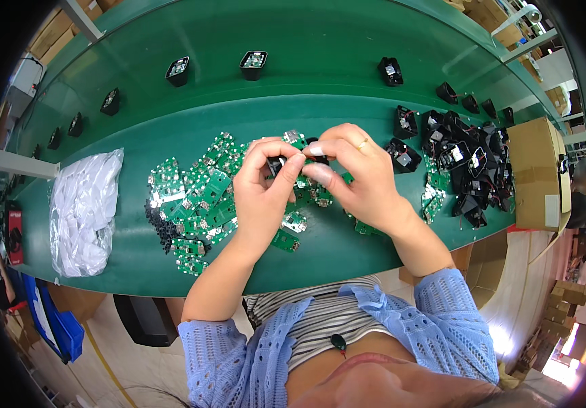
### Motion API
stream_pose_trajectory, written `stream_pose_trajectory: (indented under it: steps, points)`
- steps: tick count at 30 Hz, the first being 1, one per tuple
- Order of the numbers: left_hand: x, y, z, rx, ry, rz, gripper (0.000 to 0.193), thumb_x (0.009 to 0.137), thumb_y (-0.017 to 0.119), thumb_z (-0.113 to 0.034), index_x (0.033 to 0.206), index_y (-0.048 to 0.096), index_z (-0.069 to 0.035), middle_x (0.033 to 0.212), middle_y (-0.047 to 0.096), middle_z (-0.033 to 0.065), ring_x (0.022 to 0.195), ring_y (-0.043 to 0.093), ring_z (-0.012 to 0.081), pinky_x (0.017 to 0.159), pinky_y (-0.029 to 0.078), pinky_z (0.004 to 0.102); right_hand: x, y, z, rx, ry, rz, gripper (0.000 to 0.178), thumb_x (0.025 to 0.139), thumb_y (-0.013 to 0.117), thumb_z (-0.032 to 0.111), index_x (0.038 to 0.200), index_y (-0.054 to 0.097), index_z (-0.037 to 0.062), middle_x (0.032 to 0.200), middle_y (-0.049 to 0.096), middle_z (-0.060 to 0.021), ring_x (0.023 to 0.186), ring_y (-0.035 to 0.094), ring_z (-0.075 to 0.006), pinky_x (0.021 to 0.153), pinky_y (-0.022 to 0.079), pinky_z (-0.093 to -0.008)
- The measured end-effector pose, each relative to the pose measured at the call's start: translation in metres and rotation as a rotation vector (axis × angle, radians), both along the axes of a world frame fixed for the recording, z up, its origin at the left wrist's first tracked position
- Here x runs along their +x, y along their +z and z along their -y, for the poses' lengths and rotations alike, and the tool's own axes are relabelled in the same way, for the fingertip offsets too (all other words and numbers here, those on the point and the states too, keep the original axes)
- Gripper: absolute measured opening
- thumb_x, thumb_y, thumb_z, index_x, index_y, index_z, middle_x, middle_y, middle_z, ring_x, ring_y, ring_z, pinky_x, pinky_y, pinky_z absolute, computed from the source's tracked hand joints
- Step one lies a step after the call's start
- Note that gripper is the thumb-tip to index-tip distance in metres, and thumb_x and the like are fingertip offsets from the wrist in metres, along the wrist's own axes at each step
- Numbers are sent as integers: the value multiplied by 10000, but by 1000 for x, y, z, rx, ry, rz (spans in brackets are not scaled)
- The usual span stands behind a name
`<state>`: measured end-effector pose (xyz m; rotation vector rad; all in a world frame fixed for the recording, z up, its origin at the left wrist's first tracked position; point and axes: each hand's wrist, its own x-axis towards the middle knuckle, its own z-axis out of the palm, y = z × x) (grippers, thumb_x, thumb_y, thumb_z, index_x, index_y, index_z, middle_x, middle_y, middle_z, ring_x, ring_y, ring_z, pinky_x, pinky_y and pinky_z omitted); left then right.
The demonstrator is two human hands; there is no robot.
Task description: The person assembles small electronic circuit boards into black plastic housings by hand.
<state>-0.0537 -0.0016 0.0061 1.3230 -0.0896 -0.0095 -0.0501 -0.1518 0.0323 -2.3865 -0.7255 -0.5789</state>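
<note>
Both hands meet over the middle of the bench, above a loose heap of green circuit boards (214, 190). My left hand (262, 180) is closed, its thumb and fingers around a small black plastic housing (275, 165) that the fingers mostly cover. My right hand (361, 170) comes in from the other side, thumb and forefinger pinched close to the left fingertips. Black shows between those right fingers too, but what they grip is largely hidden. One green board (294, 139) with a metal connector lies just beyond the fingertips.
A heap of black housings with wires (466, 156) lies at right, beside a cardboard box (534, 173). Small black parts (160, 228) edge the board heap. A clear plastic bag of white pieces (85, 214) lies at left. Several housings, including one with a board (254, 62), stand along the far strip.
</note>
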Motion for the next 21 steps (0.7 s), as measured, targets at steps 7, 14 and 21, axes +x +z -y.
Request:
stream_pose_trajectory:
  steps: [7,14,21]
  points:
    - [-2,0,1,-167,-138,-182,103,848,582,-112,909,555,-34,812,557,12,547,473,40,438,413,169,-3,-12,4,411,29,-230,115,716,680,48,789,592,35,774,540,-55,699,519,-166,549,437,-261]
    - [-1,1,-1,-74,-136,-76,187,836,570,-68,1017,532,-38,923,537,34,592,481,41,443,424,179,-1,-11,6,562,78,-280,118,742,634,-7,840,574,19,781,533,-68,667,531,-153,515,436,-244]
    - [-5,4,-3,265,73,142,328,751,602,12,1071,567,-55,963,510,55,620,469,47,501,397,167,5,-10,12,106,168,109,223,643,672,-11,828,553,23,824,516,-83,627,518,-216,491,432,-287]
